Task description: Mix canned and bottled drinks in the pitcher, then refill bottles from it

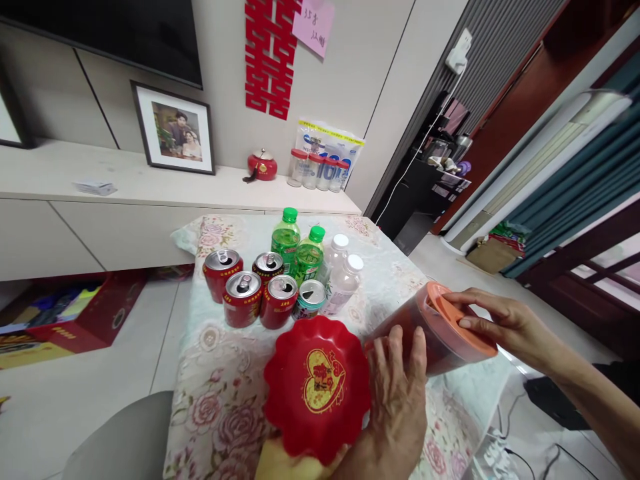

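Fingers [479,299] crooked over orange lid [469,339]

left hand [397,397]: bare | right hand [505,321]: bare, slim-fingered | right forearm [587,377]: bare, slender

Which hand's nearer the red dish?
Left. The left hand is right beside the red dish, fingers against the container. The right hand is farther off, past the container's body, at its orange lid.
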`<state>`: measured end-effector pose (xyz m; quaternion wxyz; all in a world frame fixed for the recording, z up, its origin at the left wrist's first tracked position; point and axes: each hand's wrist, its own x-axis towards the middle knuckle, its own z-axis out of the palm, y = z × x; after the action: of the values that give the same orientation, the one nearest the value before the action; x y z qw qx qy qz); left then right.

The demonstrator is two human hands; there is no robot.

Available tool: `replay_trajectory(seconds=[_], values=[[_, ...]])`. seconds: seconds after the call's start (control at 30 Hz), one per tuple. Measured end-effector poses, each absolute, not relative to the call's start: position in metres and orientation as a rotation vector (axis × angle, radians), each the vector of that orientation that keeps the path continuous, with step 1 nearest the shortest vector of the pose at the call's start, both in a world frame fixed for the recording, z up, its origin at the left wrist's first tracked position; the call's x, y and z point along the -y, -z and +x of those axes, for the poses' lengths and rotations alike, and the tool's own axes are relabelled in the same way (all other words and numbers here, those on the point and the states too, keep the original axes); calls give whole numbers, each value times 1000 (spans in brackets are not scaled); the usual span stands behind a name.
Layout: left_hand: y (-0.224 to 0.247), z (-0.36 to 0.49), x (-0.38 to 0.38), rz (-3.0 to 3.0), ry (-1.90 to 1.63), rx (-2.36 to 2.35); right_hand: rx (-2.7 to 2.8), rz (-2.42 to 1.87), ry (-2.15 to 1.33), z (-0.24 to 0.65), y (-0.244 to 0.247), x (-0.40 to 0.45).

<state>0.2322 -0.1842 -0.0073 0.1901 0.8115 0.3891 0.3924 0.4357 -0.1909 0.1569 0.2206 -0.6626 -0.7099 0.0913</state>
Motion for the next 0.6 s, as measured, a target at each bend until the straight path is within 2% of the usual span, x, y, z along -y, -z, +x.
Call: replay_trajectory(seconds=[0.27,0.6], values=[[-23,213,159,1844,-763,-879,1950,-1797,-232,416,-157,190],[-18,214,156,1639,-725,-770,1937,-1708,-100,401,-145,193]])
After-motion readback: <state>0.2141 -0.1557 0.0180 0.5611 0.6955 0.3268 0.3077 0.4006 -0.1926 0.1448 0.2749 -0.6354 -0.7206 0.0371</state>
